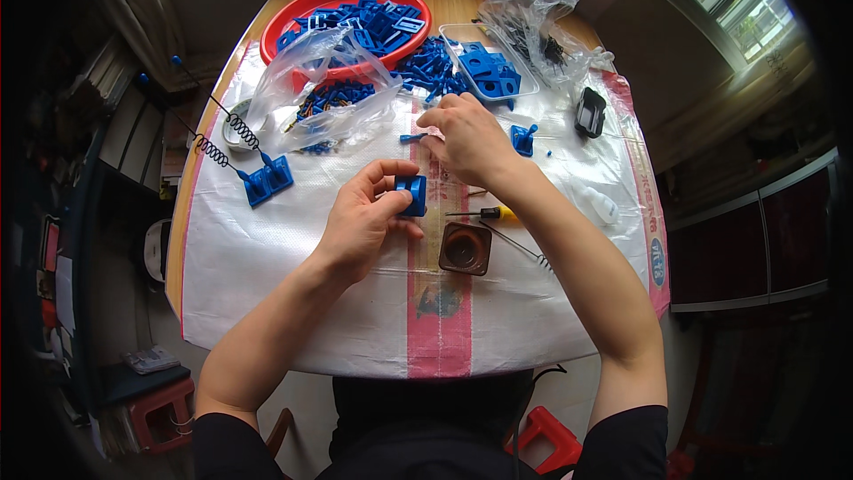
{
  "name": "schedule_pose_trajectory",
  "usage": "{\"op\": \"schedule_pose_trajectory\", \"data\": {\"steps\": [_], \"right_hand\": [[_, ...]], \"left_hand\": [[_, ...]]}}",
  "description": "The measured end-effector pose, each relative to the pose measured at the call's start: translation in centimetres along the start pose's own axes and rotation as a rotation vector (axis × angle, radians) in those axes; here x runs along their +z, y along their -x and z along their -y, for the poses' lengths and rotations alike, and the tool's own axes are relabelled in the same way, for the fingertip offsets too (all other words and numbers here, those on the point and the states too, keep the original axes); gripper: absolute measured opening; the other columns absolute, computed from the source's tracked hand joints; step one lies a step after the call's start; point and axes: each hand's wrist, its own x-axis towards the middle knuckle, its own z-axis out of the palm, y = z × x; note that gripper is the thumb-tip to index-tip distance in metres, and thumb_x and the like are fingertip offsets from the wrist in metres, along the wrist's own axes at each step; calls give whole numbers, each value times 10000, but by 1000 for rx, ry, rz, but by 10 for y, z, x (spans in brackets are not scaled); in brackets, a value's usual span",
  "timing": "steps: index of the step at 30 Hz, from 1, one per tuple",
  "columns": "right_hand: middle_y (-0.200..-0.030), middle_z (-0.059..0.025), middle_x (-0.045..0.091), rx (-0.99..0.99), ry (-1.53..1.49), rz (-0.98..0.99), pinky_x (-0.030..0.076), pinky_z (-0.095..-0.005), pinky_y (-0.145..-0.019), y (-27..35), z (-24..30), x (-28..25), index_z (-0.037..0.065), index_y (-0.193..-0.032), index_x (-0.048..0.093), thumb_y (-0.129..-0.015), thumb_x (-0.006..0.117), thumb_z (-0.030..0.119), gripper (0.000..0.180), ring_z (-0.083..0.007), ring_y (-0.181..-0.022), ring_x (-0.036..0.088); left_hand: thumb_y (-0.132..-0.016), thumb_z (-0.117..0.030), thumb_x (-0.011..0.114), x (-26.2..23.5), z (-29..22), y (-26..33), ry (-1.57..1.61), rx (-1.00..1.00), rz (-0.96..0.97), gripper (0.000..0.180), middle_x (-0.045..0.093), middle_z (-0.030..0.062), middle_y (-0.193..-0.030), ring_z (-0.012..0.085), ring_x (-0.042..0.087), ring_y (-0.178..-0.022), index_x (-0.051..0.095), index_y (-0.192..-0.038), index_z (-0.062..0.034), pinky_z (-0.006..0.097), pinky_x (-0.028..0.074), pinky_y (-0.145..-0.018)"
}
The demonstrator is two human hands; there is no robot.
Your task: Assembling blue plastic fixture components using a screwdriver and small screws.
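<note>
Between the thumb and fingers of my left hand (pixel 354 218) is a blue plastic block (pixel 411 196), held above the covered table. My right hand (pixel 471 138) is closed in a pinch on a small blue plastic peg (pixel 410 138), a little beyond the block and apart from it. Just below the hands stands a square brown dish (pixel 451 265) with a round hollow. A screwdriver (pixel 505 214) with a yellow and black handle lies beside it, partly under my right forearm. Near my right wrist sits a blue base with a peg (pixel 523 140).
At the back, a red basin (pixel 425 13) holds many blue parts. Clear bags (pixel 342 89), a pile of blue pegs (pixel 431 67) and a clear tub (pixel 533 89) surround it. A blue base with springy wires (pixel 267 181) lies left; a black case (pixel 590 112) and white bottle (pixel 604 204) lie right.
</note>
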Motion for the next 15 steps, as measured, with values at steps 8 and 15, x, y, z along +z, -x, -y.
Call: {"op": "schedule_pose_trajectory", "data": {"steps": [8,15], "right_hand": [[-815,-164,682,121,-236,-9,522,-371,-710,15,27,-22,-2,-858,661,-809,677,118,130,-311,-764,668],[-768,-134,653,182,-511,-243,525,-335,-588,85,71,-53,15,-871,653,-776,720,28,117,-240,-657,663]], "left_hand": [[-953,-48,563,-8,5,-1,-81,50,-67,270,618,83,-976,148,647,-840,535,-1218,-2,265,583,-676],[-925,12,587,8,6,6,-56,183,-46,330,640,116,-1071,165,658,-956,537,-1251,38,305,582,-839]]}}
